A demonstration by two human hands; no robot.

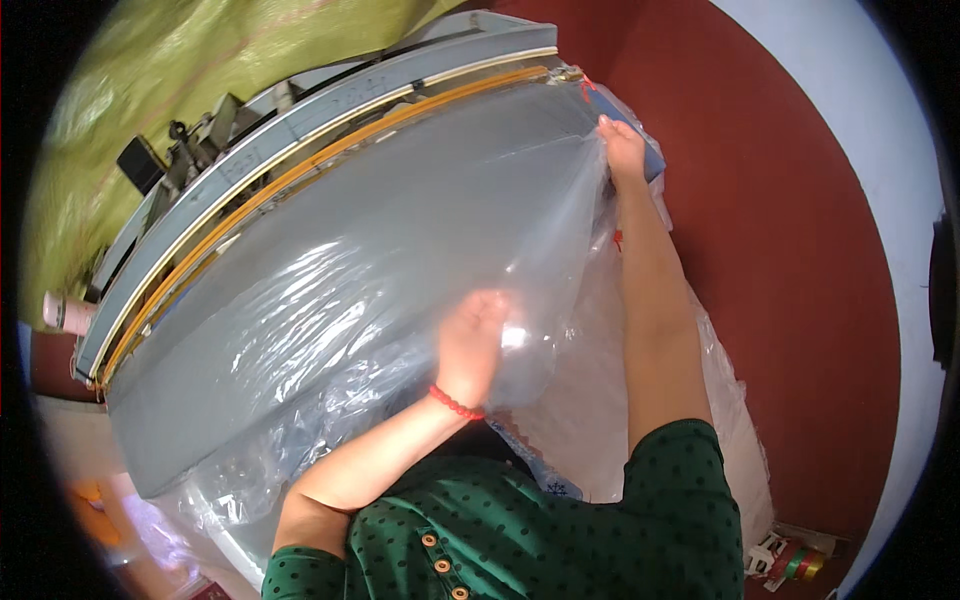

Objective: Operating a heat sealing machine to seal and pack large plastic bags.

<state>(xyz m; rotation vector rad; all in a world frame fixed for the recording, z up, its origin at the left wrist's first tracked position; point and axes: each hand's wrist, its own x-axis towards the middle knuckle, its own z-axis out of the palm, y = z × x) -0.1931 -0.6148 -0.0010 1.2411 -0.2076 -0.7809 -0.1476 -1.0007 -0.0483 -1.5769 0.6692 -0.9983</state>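
Observation:
A clear plastic sheet [330,290] lies spread over a long grey surface, with bright creases at the middle left. At the upper right my right hand [622,148] is closed on the sheet's edge, and folds pull taut toward its fingers. Beside it is a blue piece [652,160] under loose plastic. My left hand [474,328], a red bead bracelet [456,403] at its wrist, is over the near part of the sheet. Motion smears its fingers, so I cannot tell whether they touch the plastic or hold anything.
Along the far side runs a long grey metal beam [330,118] with an orange strip [330,150]. Behind it sit a dark phone-like object [141,165] and metal parts. A pink cylinder [68,313] stands at the far left. Ribbon-like rolls [800,562] lie lower right.

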